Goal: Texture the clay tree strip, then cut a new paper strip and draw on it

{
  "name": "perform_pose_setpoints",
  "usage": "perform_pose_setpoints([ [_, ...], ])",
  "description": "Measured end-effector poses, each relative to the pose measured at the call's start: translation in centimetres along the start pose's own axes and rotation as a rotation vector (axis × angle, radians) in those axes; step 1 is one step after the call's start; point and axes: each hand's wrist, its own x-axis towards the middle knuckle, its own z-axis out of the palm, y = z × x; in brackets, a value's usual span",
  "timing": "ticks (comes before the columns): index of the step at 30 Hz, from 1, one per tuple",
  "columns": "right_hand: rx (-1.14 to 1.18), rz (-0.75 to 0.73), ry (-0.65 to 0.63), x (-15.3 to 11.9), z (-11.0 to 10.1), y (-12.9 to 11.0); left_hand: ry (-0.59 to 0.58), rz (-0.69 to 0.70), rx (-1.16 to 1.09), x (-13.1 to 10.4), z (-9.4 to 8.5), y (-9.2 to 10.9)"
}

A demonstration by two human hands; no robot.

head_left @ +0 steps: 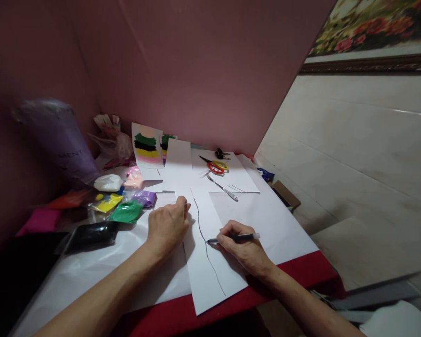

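My right hand (245,248) grips a black pen (243,238) with a clear end, its tip touching a curved black line on a long white strip of paper (210,285). The line runs lengthwise, from near the far part of the strip toward its near end, and looks darker above the pen tip. My left hand (169,221) is curled into a loose fist and rests at the strip's left edge, with no object showing in it. The strip's near end reaches over the red cloth at the table edge.
Scissors (215,166), a fork (222,188) and keys (221,153) lie on white sheets behind. To the left are bagged clay packs: green (127,212), yellow (108,202), black (91,236). A colour-striped card (147,145) leans against the pink wall. Red cloth (301,267) edges the table.
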Motion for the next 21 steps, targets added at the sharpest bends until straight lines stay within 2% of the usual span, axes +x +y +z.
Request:
perform_pose_setpoints([
  [13, -0.031, -0.011, -0.020, -0.07, -0.13, 0.13, -0.004, 0.004, 0.007, 0.07, -0.13, 0.03],
  [21, -0.029, 0.016, -0.012, -0.20, 0.08, -0.66, 0.003, 0.009, 0.006, -0.07, -0.10, -0.01],
])
